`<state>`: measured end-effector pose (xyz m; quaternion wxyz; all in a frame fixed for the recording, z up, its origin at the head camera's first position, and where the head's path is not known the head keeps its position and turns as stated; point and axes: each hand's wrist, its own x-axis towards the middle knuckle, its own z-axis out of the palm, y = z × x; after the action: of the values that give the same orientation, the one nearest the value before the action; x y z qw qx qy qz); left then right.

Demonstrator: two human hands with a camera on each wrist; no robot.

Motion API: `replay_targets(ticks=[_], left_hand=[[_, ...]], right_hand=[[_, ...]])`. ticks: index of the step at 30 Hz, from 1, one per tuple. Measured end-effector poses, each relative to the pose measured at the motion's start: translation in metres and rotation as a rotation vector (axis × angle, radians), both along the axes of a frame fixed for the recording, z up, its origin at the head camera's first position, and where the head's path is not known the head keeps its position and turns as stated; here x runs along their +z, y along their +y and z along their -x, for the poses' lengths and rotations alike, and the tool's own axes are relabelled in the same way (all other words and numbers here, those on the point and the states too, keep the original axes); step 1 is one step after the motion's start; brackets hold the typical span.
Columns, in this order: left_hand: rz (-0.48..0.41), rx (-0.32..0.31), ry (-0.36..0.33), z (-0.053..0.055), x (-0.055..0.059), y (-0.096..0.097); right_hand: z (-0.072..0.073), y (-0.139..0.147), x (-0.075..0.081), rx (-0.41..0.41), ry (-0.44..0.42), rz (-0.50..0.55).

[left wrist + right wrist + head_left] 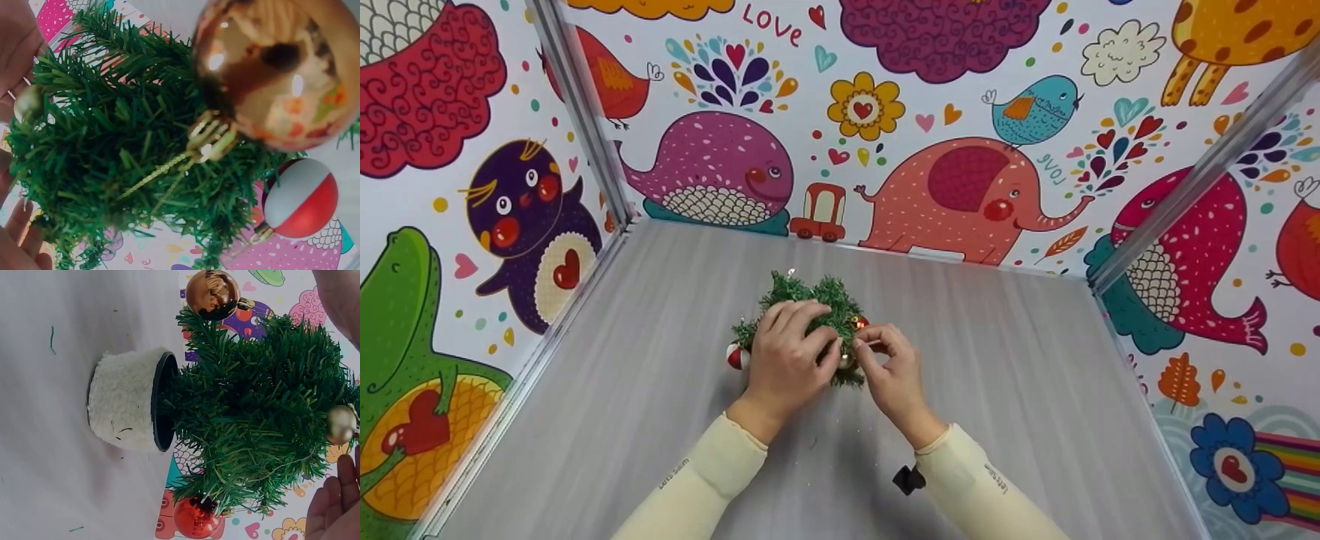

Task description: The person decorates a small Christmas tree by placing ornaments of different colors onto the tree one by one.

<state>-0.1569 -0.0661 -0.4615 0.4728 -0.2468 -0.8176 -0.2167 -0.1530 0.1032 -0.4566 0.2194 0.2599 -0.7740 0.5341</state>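
Observation:
A small artificial Christmas tree (pixel 787 289) stands in a white textured pot (pixel 124 402). My left hand (pixel 795 349) reaches over its top, fingers bent among the branches; whether they hold anything is hidden. From the other side, my right hand (pixel 894 371) has thumb and forefinger pinched together by a small gold bauble (pixel 341 424). A gold cord rises from that bauble's cap towards the pinch, though the fingertips on it are out of sight. A red-and-white bauble (pixel 302 198), a shiny copper-gold bauble (pixel 281 67) and a red bauble (pixel 197 517) hang around the tree.
The tree is on a grey wood-grain table (pixel 1005 420). Cartoon-printed panels (pixel 825 127) in metal frames wall in the back and both sides. Bits of green needle (pixel 53 340) lie scattered near the pot. A black clip (pixel 908 480) sits beside the right sleeve.

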Motion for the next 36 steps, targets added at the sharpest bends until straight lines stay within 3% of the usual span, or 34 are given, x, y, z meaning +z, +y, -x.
replay_targets(ticks=[6, 12, 20, 30, 36], left_hand=[[-0.004, 0.026, 0.019, -0.0010, -0.0031, 0.0000], [-0.009, 0.070, 0.006, -0.0038, -0.0035, -0.0010], [0.027, 0.078, 0.007, -0.0037, -0.0049, -0.0009], [0.125, 0.038, -0.048, -0.0045, -0.0039, -0.0053], [0.140, 0.022, -0.074, -0.0045, -0.0030, -0.0065]], right_hand=[[0.0003, -0.0008, -0.0018, 0.010, -0.068, 0.004], [0.0025, -0.0033, -0.0035, 0.025, -0.079, 0.005], [0.0005, -0.0020, -0.0022, 0.085, -0.200, -0.035], [0.0036, 0.0020, -0.0063, 0.187, -0.170, -0.072], [0.0043, 0.0030, -0.0063, 0.186, -0.166, -0.067]])
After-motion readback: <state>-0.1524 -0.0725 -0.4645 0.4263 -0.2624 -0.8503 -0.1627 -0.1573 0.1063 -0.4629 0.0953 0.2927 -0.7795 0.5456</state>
